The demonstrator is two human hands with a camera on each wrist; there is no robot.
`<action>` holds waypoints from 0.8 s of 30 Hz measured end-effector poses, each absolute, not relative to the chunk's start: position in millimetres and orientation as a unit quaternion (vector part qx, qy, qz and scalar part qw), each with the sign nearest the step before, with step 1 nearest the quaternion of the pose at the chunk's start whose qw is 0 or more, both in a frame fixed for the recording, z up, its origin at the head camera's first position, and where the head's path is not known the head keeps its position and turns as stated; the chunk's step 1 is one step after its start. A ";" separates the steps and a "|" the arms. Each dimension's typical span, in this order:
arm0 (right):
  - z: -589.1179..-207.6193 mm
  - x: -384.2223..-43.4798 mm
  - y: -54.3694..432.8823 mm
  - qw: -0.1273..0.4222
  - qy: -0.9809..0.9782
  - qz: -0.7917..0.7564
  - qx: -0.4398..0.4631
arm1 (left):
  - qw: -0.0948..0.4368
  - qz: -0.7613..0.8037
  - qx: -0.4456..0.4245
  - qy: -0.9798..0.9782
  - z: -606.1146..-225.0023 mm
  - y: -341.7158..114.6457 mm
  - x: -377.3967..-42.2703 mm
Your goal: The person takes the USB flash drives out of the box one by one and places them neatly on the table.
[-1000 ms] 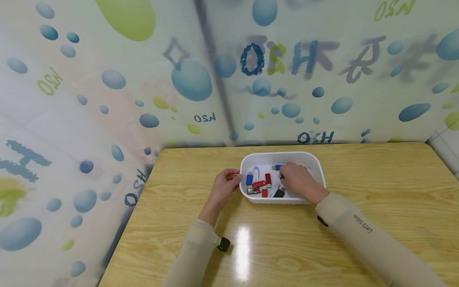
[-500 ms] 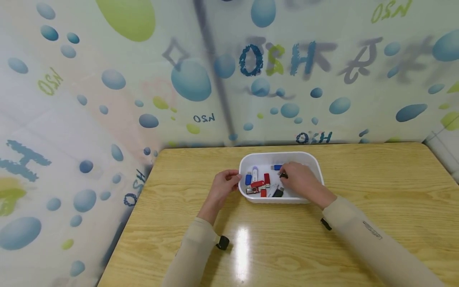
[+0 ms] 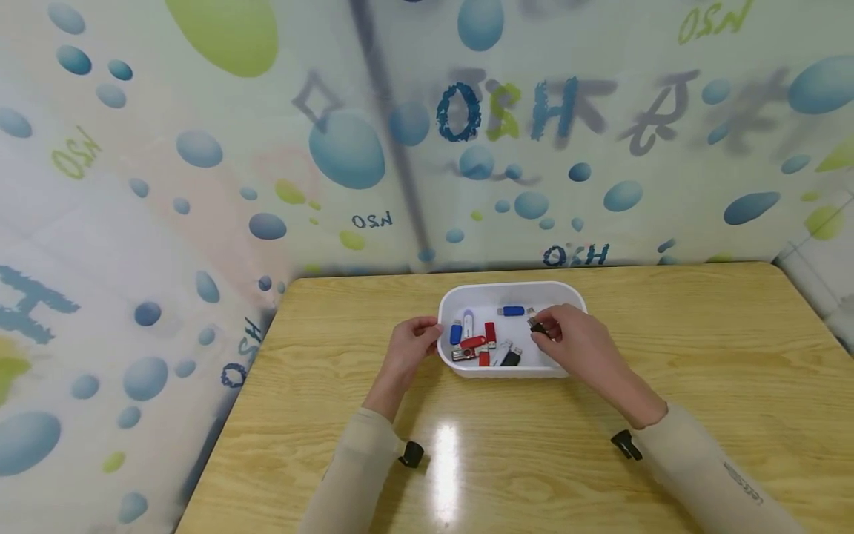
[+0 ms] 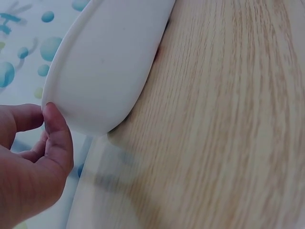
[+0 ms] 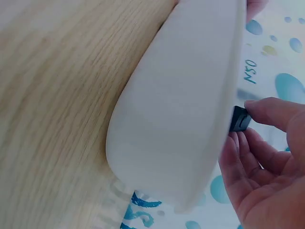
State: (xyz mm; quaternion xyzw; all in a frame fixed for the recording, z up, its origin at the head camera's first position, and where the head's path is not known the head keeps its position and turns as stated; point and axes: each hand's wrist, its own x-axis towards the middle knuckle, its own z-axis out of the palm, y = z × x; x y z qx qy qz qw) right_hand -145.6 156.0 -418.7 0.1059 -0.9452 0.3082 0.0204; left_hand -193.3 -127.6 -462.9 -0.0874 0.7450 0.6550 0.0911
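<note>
A white plastic tub (image 3: pixel 510 372) with rounded corners stands on the table. Inside it lie several USB sticks: a blue one (image 3: pixel 513 311) at the back, another blue one (image 3: pixel 456 332) at the left, a white one (image 3: pixel 468 324), red ones (image 3: pixel 490 334), and a black one (image 3: pixel 511 357) near the front. My left hand (image 3: pixel 408 347) pinches the tub's left rim between thumb and finger. Over the tub's right part, my right hand (image 3: pixel 582 343) pinches a black USB stick (image 5: pixel 239 118), its metal plug pointing left in the head view. Part of this stick is hidden by the fingers.
The wooden table (image 3: pixel 520 452) extends to both sides of the tub and in front of it. Behind it rises a wall covering (image 3: pixel 520 133) printed with blue and green drops. Each sleeve has a black device (image 3: pixel 413 454) at the wrist.
My right hand has drawn back to the right and lifted the black USB stick from among the others. The back blue stick shows more fully. My left hand stays at the rim.
</note>
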 end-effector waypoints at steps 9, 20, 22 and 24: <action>-413.3 -114.3 173.0 0.038 -0.935 0.343 0.081 | 0.092 0.655 -0.093 0.744 -464.8 -128.4 -193.4; -418.5 -83.1 202.2 0.053 -0.942 0.331 0.033 | 0.089 0.661 -0.101 0.739 -464.8 -126.8 -192.9; -421.3 -78.6 208.1 0.054 -0.942 0.329 0.026 | 0.087 0.662 -0.099 0.738 -465.0 -126.7 -192.8; -424.9 -75.6 213.9 0.051 -0.943 0.329 0.017 | 0.084 0.664 -0.098 0.737 -465.0 -127.0 -192.6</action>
